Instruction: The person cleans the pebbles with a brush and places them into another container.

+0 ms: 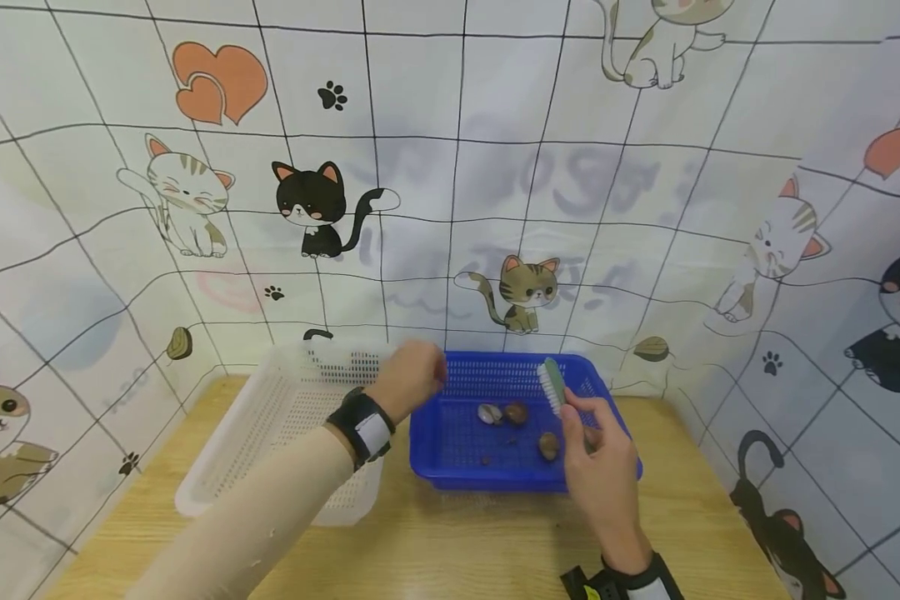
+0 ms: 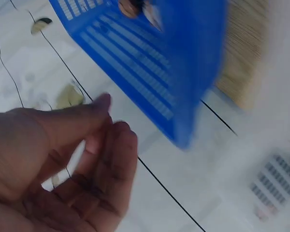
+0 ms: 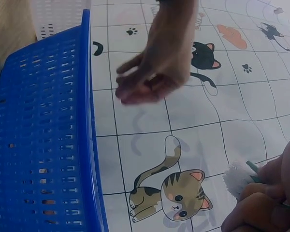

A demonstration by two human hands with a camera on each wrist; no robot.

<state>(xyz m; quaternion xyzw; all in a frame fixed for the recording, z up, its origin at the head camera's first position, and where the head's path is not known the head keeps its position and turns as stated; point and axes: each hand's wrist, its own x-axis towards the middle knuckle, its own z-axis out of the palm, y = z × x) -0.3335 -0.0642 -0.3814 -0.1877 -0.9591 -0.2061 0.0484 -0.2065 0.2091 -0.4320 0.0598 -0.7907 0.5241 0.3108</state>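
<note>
In the head view my right hand grips a small scrub brush with white bristles and a green back, held over the right side of a blue plastic basket. Inside the basket lie a pale shell-like piece, a rounded brown piece and another brown piece. My left hand hovers between the blue basket and a white basket. Its fingers are loosely curled, thumb close to the fingertips, and the left wrist view shows nothing held.
Both baskets stand side by side on a light wooden table, the white one on the left. A white sheet printed with cats and grid lines hangs behind and at both sides. Small dark bits lie on the blue basket's floor.
</note>
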